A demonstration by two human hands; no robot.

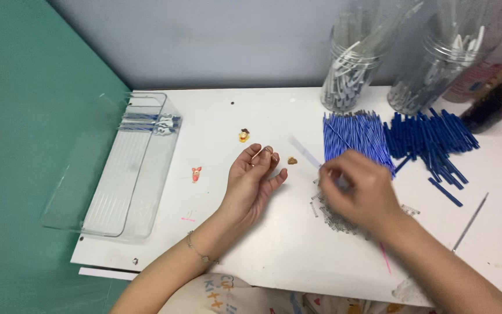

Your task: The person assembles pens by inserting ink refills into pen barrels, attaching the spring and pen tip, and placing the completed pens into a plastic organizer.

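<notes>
I see my left hand [255,177] resting palm-up on the white table [274,244], fingers loosely curled and half open, with a small thin ring-like piece pinched lightly at the fingertips [265,152], too small for me to tell more. My right hand [360,189] is blurred, closed around a slim translucent pen barrel [304,152] that sticks out up and to the left from its grip. Just below that hand lies a scatter of small metal springs [338,220]. Beyond it sits a neat pile of thin blue ink refills [357,135], and just beside that, to the right, a looser heap of dark blue plastic pen parts [431,136]. Two clear plastic jars of white and grey pen parts [352,70] stand at the far edge. A clear rectangular plastic tray [120,174] sits on the table's left end, a few finished pens [146,121] lying across its far end. Small cartoon stickers [244,135] dot the table near my left hand.
</notes>
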